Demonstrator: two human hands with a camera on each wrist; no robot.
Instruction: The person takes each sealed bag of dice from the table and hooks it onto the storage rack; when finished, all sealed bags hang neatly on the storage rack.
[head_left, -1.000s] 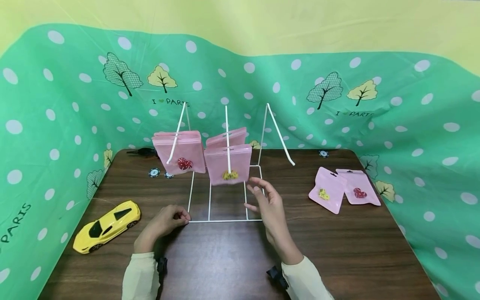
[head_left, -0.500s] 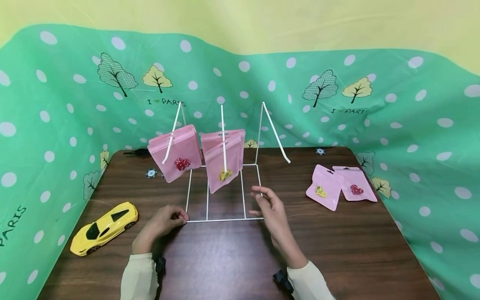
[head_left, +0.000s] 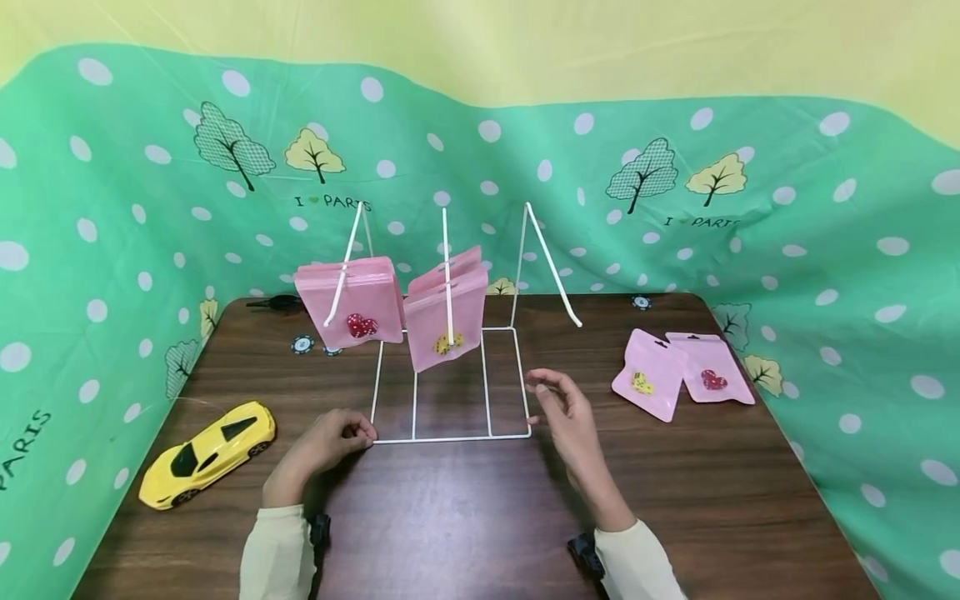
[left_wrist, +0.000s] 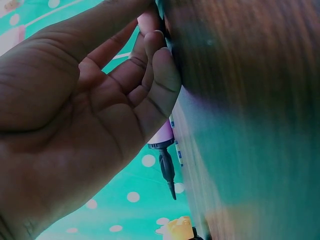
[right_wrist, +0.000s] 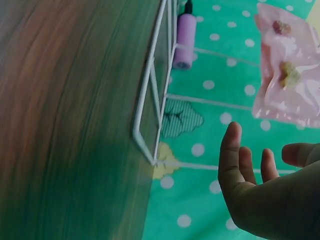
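Observation:
A white wire display rack point(head_left: 450, 439) with three raised hooks stands on the table. Pink zip bags with a red heart point(head_left: 348, 296) hang from its left hook. On the middle hook hang pink zip bags with a yellow figure point(head_left: 427, 333), turned at an angle. The right hook point(head_left: 551, 267) carries nothing. My left hand point(head_left: 326, 442) pinches the rack's front left corner with thumb and forefinger; in the left wrist view its other fingers point(left_wrist: 165, 75) are curled down at the tabletop. Beside the front right corner, my right hand point(head_left: 577, 429) holds nothing, its fingers loosely bent.
Two pink bags, one with a yellow figure point(head_left: 648, 396) and one with a red heart point(head_left: 723, 383), lie overlapping at the right. A yellow toy car point(head_left: 210, 454) sits at the left. Behind the rack are poker chips point(head_left: 302, 344) and a purple cylinder with a black tip point(right_wrist: 185, 40).
My right hand has moved right and a little down, away from the middle bags. The hanging bags have swung and turned on their hooks. My left hand stays at the rack's corner.

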